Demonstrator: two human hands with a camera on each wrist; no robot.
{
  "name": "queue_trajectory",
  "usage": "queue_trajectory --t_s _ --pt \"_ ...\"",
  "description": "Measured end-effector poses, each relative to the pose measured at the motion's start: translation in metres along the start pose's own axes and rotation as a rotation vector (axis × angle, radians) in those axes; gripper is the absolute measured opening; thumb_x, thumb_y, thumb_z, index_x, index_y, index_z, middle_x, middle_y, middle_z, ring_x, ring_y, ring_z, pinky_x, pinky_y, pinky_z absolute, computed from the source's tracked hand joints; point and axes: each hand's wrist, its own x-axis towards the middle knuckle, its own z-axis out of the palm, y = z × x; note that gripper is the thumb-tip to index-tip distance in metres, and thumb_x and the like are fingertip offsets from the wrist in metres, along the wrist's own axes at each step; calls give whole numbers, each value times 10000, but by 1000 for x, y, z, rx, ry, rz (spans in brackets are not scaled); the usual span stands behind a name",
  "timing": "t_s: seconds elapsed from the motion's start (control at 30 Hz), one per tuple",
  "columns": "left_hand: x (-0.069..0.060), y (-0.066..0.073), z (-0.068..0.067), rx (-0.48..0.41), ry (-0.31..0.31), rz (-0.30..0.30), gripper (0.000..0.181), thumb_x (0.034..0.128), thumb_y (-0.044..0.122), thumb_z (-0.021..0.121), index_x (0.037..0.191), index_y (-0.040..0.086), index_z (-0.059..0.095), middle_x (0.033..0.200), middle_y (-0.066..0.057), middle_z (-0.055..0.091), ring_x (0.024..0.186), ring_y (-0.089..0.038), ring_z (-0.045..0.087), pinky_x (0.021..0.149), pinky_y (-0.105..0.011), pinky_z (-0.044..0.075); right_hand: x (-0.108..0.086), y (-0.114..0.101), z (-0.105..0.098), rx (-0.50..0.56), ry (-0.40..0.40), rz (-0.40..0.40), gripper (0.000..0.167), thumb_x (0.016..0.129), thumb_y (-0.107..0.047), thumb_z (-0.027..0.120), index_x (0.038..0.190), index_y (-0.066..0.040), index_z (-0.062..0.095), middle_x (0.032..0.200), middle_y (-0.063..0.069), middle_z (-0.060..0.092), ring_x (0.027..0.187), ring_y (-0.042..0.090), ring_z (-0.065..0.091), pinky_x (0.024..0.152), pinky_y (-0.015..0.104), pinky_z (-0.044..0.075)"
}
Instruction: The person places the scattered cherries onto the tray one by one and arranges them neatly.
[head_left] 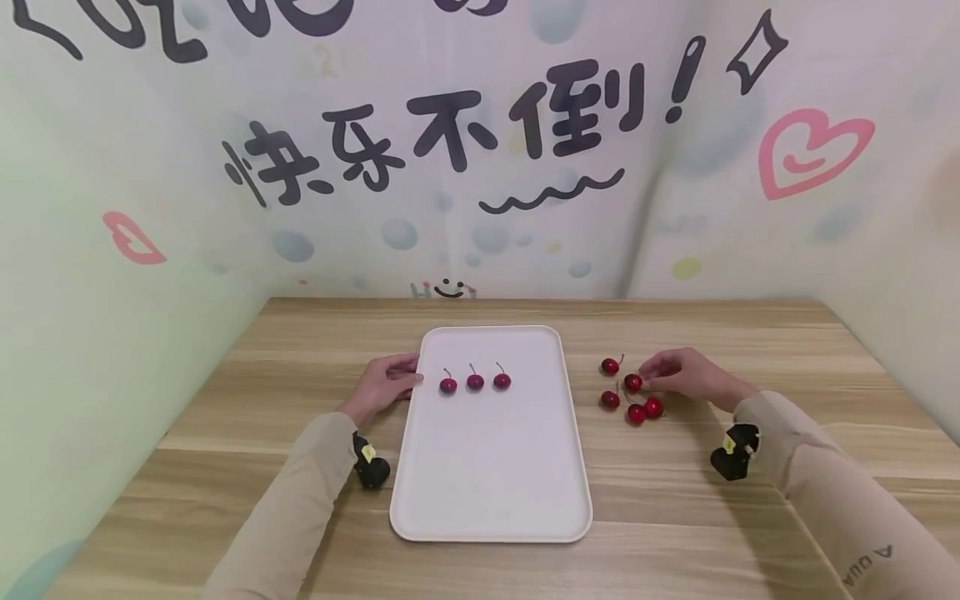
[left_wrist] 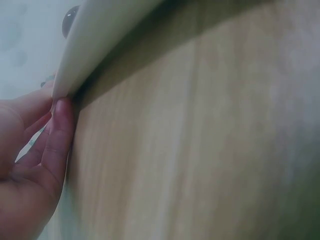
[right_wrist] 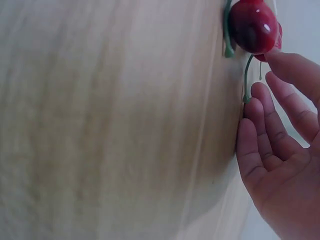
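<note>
Left of the frame's centre, the left hand (head_left: 381,385) pinches a white tray (head_left: 491,467) bearing three cherries (head_left: 475,382), while right of centre the right hand (head_left: 690,375), fingers parted, meets a cherry (head_left: 633,382) among five.

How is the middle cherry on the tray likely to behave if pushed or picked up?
The middle cherry looks round, so it would probably roll if pushed, though the tray rim might stop it. It is small compared with the left hand, so likely light. Its thin stem may bend if pinched.
</note>
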Motion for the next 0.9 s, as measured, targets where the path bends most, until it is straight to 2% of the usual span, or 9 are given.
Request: queue_trajectory --t_s 0.5,0.9 --pt "1 0 0 -8 9 8 473 836 66 602 1275 -10 445 1162 -205 520 980 -271 552 725 -288 526 4 4 4 11 -58 -4 241 802 -137 650 962 42 625 833 47 617 767 132 525 695 226 443" --pt "0 0 -1 -42 -16 13 472 838 40 590 1276 -36 430 1195 -230 497 1004 -275 545 740 -290 522 7 3 7 1 -71 -21 207 801 -113 646 932 47 628 815 44 613 746 142 503 667 217 427"
